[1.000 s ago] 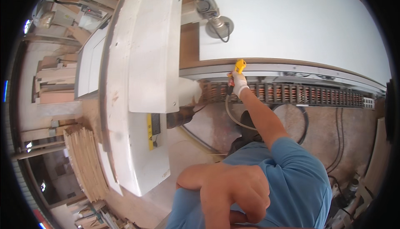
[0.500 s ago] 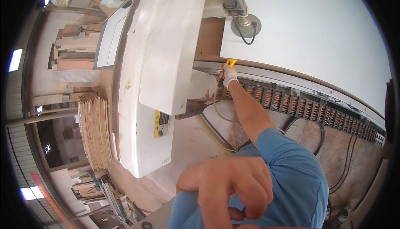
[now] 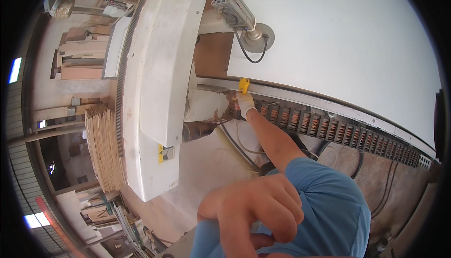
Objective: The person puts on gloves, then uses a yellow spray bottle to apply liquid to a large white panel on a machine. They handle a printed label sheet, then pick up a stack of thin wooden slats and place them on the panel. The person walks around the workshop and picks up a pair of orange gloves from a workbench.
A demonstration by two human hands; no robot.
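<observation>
Head-worn fisheye, facing down; bare left hand [image 3: 258, 206] near, five o'clock; flat white panel [image 3: 329, 42] farther, two o'clock.

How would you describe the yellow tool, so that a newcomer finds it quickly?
Find the large white panel at upper right. Near its lower-left corner, the gloved right hand grips the yellow tool. Its bright yellow stands out from the dark cable chain nearby.
</observation>
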